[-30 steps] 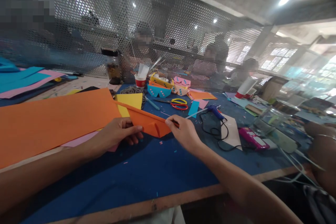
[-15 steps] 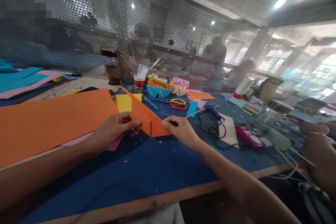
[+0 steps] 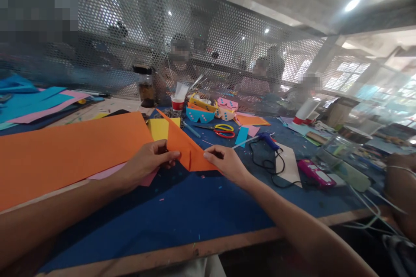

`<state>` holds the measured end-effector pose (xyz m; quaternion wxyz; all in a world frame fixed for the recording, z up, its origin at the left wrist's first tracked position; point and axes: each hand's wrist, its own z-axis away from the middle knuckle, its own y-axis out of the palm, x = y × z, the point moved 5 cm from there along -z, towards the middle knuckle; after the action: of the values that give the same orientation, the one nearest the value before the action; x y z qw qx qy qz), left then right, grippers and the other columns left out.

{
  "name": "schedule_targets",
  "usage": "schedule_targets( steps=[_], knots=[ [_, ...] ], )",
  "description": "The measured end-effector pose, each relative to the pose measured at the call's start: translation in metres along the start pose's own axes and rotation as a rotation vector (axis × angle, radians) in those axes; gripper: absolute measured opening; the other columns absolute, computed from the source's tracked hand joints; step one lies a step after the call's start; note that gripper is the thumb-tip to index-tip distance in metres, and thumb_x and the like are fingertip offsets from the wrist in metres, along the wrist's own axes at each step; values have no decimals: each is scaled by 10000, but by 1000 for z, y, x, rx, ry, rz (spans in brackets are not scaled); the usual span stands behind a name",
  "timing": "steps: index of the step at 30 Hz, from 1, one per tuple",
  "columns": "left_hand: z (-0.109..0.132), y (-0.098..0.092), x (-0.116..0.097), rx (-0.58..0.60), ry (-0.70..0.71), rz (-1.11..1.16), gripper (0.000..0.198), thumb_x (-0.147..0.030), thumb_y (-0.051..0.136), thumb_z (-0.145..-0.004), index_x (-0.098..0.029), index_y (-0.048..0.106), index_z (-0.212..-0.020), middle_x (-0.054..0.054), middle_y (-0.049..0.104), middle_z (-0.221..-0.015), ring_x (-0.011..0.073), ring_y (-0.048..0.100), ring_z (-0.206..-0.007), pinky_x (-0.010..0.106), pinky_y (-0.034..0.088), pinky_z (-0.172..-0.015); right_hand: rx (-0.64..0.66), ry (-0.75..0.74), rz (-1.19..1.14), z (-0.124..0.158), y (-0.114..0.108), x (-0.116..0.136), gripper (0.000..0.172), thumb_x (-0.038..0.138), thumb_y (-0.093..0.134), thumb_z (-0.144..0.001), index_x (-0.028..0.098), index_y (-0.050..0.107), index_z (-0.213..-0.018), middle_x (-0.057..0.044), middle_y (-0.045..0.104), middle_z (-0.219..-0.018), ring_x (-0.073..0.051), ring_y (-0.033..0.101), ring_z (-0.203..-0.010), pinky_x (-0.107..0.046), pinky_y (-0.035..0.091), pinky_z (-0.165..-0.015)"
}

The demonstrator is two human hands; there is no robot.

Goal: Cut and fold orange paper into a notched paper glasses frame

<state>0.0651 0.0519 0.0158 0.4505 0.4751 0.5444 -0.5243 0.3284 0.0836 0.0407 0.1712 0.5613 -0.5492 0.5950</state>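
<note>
Frame centre: my left hand and right hand each pinch the orange paper; align edges before creasing.

- Stretched the bare left arm forward from the lower left corner, wrist nearly straight.
- Held the left hand palm down, fingers curled underneath, thumb laid flat on top and pointing right, closed in a pinch.
- Angled the bare right arm in from the lower right, elbow out of view, wrist slightly bent.
- Held the right hand palm down, thumb and forefinger pressed together and pointing left, other fingers tucked under.
- Set both hands near each other at the same level, thumb tips facing, not touching.
</note>
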Motion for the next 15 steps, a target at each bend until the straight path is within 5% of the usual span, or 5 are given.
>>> schedule_targets(
  steps=[15],
  knots=[
    [0, 3, 6, 21, -28, 87, 540, -612, 1110, -587, -231, 833, -851, 38, 808, -735, 220, 741, -656, 297, 600, -618, -5, -23, 82, 0, -1, -3, 191, 342, 768, -1084, 206, 902, -1076, -63, 898, -1089, -225, 789, -1012, -316, 573, -906]
  ],
)
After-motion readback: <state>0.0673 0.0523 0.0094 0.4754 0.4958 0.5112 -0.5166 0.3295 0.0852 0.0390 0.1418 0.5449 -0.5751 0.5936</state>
